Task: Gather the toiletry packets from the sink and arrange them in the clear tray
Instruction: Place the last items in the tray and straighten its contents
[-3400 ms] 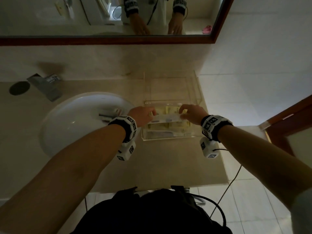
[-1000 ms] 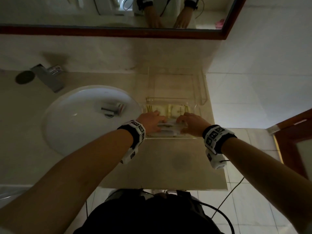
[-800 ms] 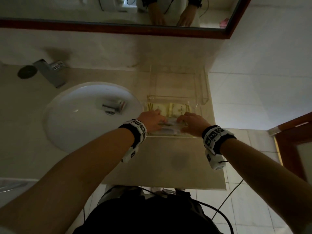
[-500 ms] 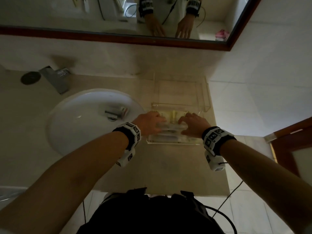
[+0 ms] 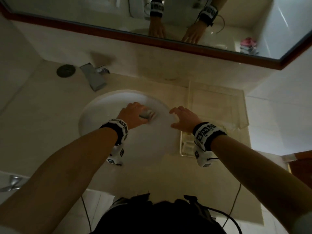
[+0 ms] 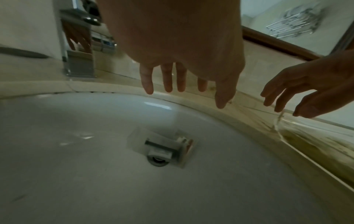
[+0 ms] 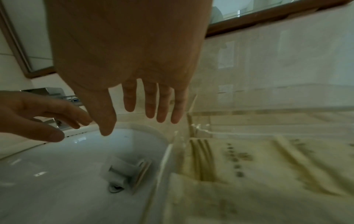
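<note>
- Head view: the fingers of my left hand (image 5: 135, 115) are spread over the sink (image 5: 104, 105) bowl, just above the last packet (image 5: 148, 114), which shows as a grey blur at the fingertips. From up here I cannot tell whether they touch it. My right hand (image 5: 184, 119) hangs loosely open and empty over the bowl's right rim, between the packet and the clear tray (image 5: 243, 115).
- Head view, progress: pale packets already lie in the tray's near part, partly hidden by my right wrist. I see only this one packet left in the bowl, so I judge the job nearly done: one more pick, one more placing.
- Left wrist view: my left fingers (image 6: 147, 81) are straight and apart, holding nothing. The clear packet (image 6: 162, 145) lies below them on the bottom of the bowl, right over the drain, clearly apart from the fingertips. My right hand (image 6: 298, 91) enters from the right, fingers relaxed, over the tray's edge (image 6: 287, 121).
- Right wrist view: my right fingers (image 7: 149, 104) are extended and empty, hovering over the line where bowl meets tray. The packet (image 7: 130, 169) sits low and left of them, well below. The stored cream packets (image 7: 229, 159) lie flat in the tray just to the right.
- My reading: the left hand is the nearer one and must drop into the bowl to pinch the packet.
</note>
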